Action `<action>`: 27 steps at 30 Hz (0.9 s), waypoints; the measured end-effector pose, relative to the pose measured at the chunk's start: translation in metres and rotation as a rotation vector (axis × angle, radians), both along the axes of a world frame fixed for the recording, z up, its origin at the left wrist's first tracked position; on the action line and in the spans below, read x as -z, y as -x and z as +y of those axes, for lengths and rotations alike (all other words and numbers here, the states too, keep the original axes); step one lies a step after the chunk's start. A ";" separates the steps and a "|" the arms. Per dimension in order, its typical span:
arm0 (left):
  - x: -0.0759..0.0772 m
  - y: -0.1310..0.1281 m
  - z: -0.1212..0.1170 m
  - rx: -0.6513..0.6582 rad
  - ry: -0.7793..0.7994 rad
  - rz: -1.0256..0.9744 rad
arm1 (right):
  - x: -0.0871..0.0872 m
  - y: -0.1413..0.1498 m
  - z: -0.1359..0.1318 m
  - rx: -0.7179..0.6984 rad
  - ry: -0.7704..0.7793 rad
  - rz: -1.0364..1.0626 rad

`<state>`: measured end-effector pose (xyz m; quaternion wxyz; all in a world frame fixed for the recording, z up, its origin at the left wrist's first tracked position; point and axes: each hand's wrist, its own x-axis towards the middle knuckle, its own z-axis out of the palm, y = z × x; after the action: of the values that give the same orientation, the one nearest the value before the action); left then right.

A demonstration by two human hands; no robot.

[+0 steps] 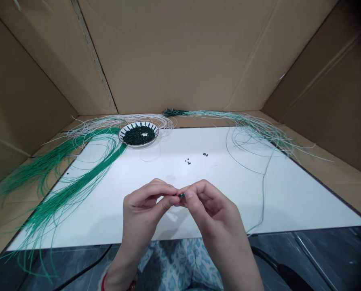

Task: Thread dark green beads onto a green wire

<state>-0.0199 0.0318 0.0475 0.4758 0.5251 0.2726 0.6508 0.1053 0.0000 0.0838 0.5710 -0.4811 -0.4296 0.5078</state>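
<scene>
My left hand [151, 202] and my right hand [209, 206] meet above the front middle of the white board, thumb and forefinger pinched on each. Between the fingertips shows a tiny dark green bead [182, 195], gripped from both sides; any cord through it is too fine to make out. Beyond my hands, several loose dark beads [188, 161] lie on the board, with another small group of beads [205, 154] a little to the right. Farther back on the left, a shallow dish [122, 141] with a blue-striped rim holds a heap of dark green beads.
Long green cords [74, 190] spread over the left side of the white board [289, 202]. White cords [101, 121] lie behind the dish. A bundle of pale green cords [259, 125], with a dark beaded end [174, 112], runs along the back right. Cardboard walls [183, 52] enclose three sides.
</scene>
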 end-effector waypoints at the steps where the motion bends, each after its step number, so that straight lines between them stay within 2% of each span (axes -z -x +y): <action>1: -0.001 0.000 -0.001 -0.031 -0.016 0.027 | 0.001 0.000 0.000 0.003 -0.006 -0.006; 6: -0.005 -0.001 -0.004 -0.135 -0.049 0.118 | 0.003 -0.001 0.000 -0.001 -0.003 0.006; 21: -0.005 0.000 -0.005 -0.144 -0.080 0.115 | 0.001 0.006 -0.005 0.063 -0.045 0.008; 27: -0.009 -0.001 -0.008 -0.194 -0.117 0.152 | 0.006 0.011 -0.009 0.140 -0.112 -0.023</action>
<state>-0.0188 0.0240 0.0563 0.3571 0.5709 0.3189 0.6670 0.0941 -0.0092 0.0777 0.6260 -0.4831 -0.4293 0.4364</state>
